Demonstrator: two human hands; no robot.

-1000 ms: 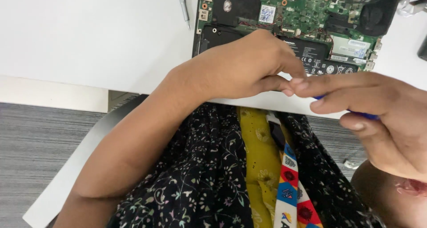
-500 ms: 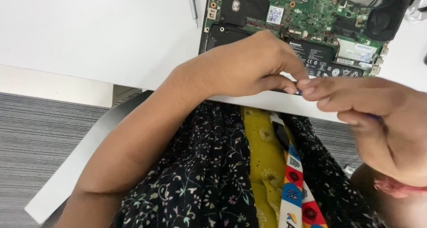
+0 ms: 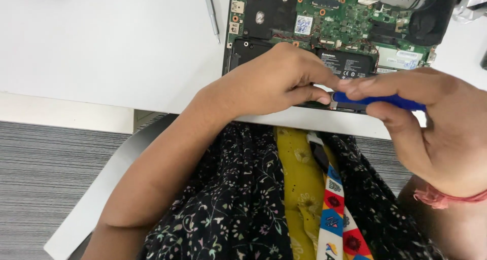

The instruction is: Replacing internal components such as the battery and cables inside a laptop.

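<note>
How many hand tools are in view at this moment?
2: a blue-handled tool gripped in the right hand at the laptop's near edge, and a grey pen-like tool on the table.

Left hand (image 3: 276, 80): palm down, knuckles up, fingers curled under, thumb tip pressed toward right fingertips. Left forearm runs diagonally from lower left, bare, elbow bent near lap. Right hand (image 3: 436, 130): enters from right, back of hand toward camera, index finger and thumb extended leftward, pinched closed; remaining fingers folded. Red thread band round right wrist. Fingertips of both hands nearly touching.
</note>
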